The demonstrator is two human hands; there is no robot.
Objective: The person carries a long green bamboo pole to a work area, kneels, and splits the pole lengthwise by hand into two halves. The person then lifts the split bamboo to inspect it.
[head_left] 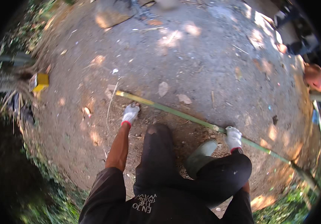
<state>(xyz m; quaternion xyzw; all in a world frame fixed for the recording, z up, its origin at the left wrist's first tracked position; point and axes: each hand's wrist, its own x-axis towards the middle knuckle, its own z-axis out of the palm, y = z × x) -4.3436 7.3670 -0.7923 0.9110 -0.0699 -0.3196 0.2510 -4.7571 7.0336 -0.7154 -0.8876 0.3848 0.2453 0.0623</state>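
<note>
A long green bamboo pole (pixel 190 117) runs slantwise across the ground in front of my knees, its yellowish cut end to the left. My right hand (pixel 234 138), in a white glove, grips the pole beside my bent knee. Just below the pole's left end, my left hand (pixel 131 113) wears a white glove with a red cuff. Its fingers look curled; whatever they may hold is hidden. A thin pale twig (pixel 111 102) lies left of that hand.
Dry leaves (pixel 163 89) and twigs are scattered over the bare soil. A yellow box (pixel 41 82) sits at the left by tree roots (pixel 25 76). The pole's far end reaches plants at the lower right. Blurred objects, including a reddish round one (pixel 315 77), line the right edge.
</note>
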